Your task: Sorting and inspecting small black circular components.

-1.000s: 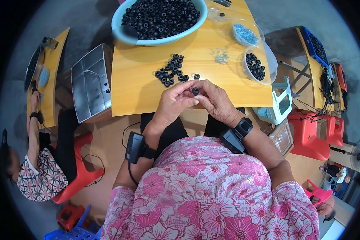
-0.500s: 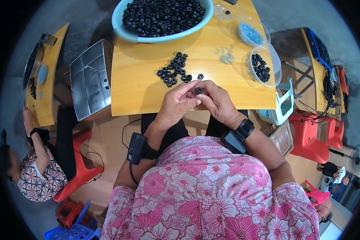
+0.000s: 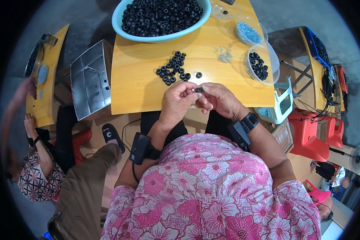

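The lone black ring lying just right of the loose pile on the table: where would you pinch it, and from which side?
Across its outer rim, from above and the near side. The lone ring lies flat and apart from the pile, so fingertips fit either side. Both hands are busy with another ring.

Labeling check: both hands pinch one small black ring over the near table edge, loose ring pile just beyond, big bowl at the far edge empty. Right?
Not quite. In the head view the big light-blue bowl is heaped with black rings, not empty. The rest holds: left hand and right hand pinch the small black ring, pile beyond.
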Tool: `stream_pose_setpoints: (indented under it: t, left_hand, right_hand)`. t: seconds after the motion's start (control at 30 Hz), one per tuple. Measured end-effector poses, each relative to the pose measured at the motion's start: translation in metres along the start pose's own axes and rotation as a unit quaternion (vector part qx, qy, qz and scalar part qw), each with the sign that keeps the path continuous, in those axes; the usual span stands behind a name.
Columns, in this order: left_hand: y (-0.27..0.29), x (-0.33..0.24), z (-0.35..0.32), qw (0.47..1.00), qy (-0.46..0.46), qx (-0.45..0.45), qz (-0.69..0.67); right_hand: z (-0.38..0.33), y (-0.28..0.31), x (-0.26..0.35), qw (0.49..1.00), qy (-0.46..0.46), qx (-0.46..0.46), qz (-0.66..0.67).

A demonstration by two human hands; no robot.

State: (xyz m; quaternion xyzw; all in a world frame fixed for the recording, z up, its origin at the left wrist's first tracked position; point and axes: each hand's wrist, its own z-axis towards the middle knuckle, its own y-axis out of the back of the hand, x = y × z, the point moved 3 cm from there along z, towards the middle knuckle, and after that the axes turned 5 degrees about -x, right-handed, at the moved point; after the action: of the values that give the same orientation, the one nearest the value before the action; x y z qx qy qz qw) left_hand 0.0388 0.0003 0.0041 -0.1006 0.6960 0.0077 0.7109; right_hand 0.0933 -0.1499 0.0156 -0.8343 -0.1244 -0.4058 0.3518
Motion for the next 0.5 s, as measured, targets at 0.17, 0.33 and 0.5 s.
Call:
stream_pose_setpoints:
  t: [0.17, 0.33, 0.5]
  left_hand:
    - [0.002, 0.001, -0.002, 0.999, 0.023, 0.003, 0.043]
    - [0.003, 0.006, -0.003, 0.998, 0.029, 0.006, 0.048]
    - [0.0, -0.002, -0.002, 0.996, 0.081, -0.001, -0.027]
  right_hand:
    - [-0.001, 0.0, 0.0, 1.0, -0.024, 0.004, -0.01]
    - [-0.001, 0.001, 0.002, 0.997, -0.021, -0.028, -0.062]
    - [-0.003, -0.003, 0.005, 0.996, -0.03, -0.062, -0.056]
